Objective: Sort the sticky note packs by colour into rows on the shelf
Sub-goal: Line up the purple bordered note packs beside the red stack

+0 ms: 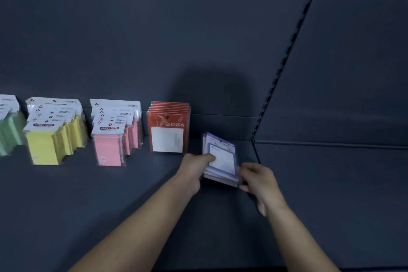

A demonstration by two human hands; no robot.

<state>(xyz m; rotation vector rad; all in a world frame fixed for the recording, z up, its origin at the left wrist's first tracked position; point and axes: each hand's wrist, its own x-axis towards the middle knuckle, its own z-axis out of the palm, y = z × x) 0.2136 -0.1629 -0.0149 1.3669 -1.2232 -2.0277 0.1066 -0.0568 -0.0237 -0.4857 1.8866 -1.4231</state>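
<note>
A stack of purple sticky note packs sits low over the dark shelf, right of the other rows. My left hand grips its left side, thumb on the top pack. My right hand holds the stack's right edge with curled fingers. To the left stand rows of red packs, pink packs, yellow packs and green packs, the green cut off by the frame's left edge.
The shelf's dark back wall rises behind the rows. A slotted upright divides this bay from the neighbouring one at the right.
</note>
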